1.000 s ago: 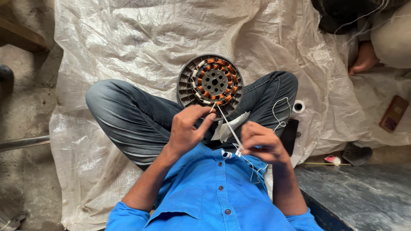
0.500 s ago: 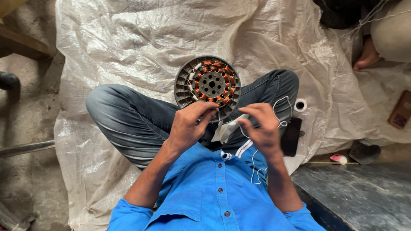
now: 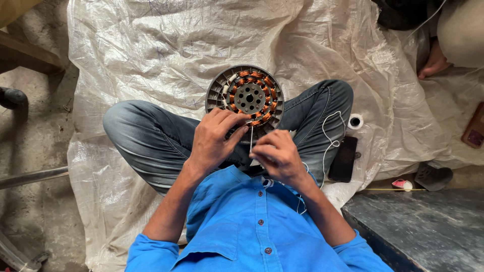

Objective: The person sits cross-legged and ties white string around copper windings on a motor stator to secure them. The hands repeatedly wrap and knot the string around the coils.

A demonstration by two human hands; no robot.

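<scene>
Sitting: person cross-legged on a white plastic sheet [image 3: 151,45], blue shirt, jeans, seen from the head camera looking down.
Far left: wooden bench edge [image 3: 25,55] at top, metal pipe [image 3: 30,177] lower down on bare concrete.
Left hand: left hand [image 3: 214,138] rests on the near rim of the motor stator, fingers curled and pressed close together, tips on the copper coils; whether they pinch anything, cannot tell.
Stator: round motor stator [image 3: 245,98] with copper windings and a grey perforated hub, propped between the knees against the crossed shins, face up to the camera.
Thread: thin white thread [image 3: 251,138] runs straight and taut from the stator's near edge down to the right hand.
Right hand: right hand [image 3: 277,156] just below the stator, fingers bunched, thumb and forefinger pinching the thread's lower end.
Right side: loose white cord [image 3: 327,136] lies over the right thigh; black phone [image 3: 344,159] on the sheet beside the knee; small white tape roll [image 3: 355,121] just above it.
Far right: another person's bare foot [image 3: 433,63] at the top corner; dark slab [image 3: 423,231] at bottom right.
</scene>
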